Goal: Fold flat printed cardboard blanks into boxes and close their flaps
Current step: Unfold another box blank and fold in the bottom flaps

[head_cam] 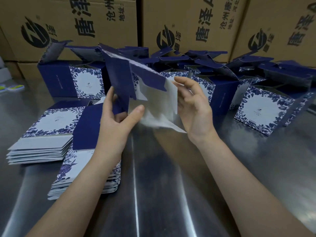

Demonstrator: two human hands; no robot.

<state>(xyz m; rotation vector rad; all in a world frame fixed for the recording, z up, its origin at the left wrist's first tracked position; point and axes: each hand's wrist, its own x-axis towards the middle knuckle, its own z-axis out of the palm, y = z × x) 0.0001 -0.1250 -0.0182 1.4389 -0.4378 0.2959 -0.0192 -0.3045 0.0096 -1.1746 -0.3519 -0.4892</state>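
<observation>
L hand (118,117), R hand (195,106), blank (157,100) up-left

Steel table (171,185), brown cartons (68,14) w/ logos, yellow-green item (15,87), unclear

From my end the table (171,185) looks like brushed steel, shiny enough to throw reflections. The blank (159,100) is thin cardboard, smooth navy print outside, plain matt white inside. Same card in the stacks (42,147). The cartons (188,17) behind are dull brown cardboard.
</observation>
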